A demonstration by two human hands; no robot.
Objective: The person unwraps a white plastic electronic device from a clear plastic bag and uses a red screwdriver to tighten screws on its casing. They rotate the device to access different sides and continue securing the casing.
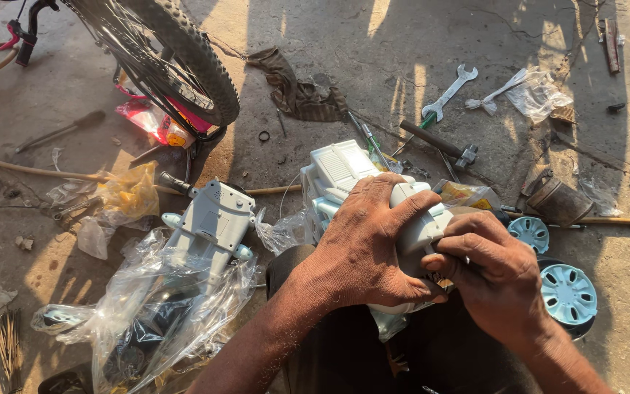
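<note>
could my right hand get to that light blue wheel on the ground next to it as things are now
Probably yes. The right hand lies close beside the light blue wheel, with nothing between them, but it is gripping the white plastic part together with the left hand.

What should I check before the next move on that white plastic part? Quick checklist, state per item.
1. Left hand grips white plastic part: ok.
2. Right hand on the part's near end: ok.
3. What the right fingertips are pinching: cannot tell, hidden.
4. Part steadied on the lap: ok.
5. Wrench and hammer lying nearby on the floor: ok.
6. Light blue wheels beside the right hand: ok.
</note>
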